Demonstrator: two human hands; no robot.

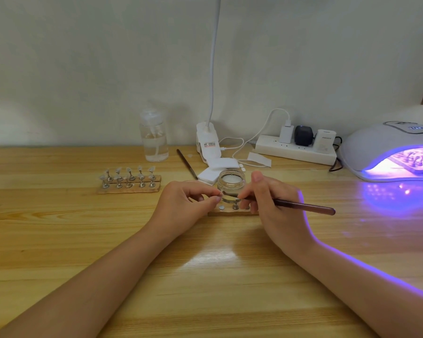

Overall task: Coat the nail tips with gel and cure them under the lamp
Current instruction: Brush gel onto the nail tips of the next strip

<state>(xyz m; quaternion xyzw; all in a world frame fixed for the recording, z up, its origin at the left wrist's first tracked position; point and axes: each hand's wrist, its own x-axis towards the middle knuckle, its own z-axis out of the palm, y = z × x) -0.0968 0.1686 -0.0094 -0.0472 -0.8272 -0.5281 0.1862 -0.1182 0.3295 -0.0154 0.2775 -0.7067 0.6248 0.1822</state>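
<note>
We have our left hand [181,203] pinching a small nail tip [218,196] between thumb and fingertips, held just above the near wooden stand [232,212], while our right hand [271,203] grips the brush [303,205] like a pen, its tip meeting the nail tip right in front of the gel jar [231,182]. The step in hand looks to us like the coating itself, and to do it well we would keep both wrists resting on the surface [205,276], draw the bristles in thin, even strokes along the tip, and keep gel off our pinching fingers; the tip is too small for us to tell how much of it is covered. The near stand shows bare pegs, so we judge there is room to seat the tip there afterwards. To our left a second stand [130,182] carries two rows of mounted tips, well apart from our hands. Behind the jar lie white wipes [217,167], a spare brush [187,163], a clear bottle [154,137] and a clip lamp [208,142]. The curing lamp [386,147] glows violet at far right with a rack already inside, and the stretch of surface between it and our right hand lies open for carrying a stand across, though the brush handle points that way.
</note>
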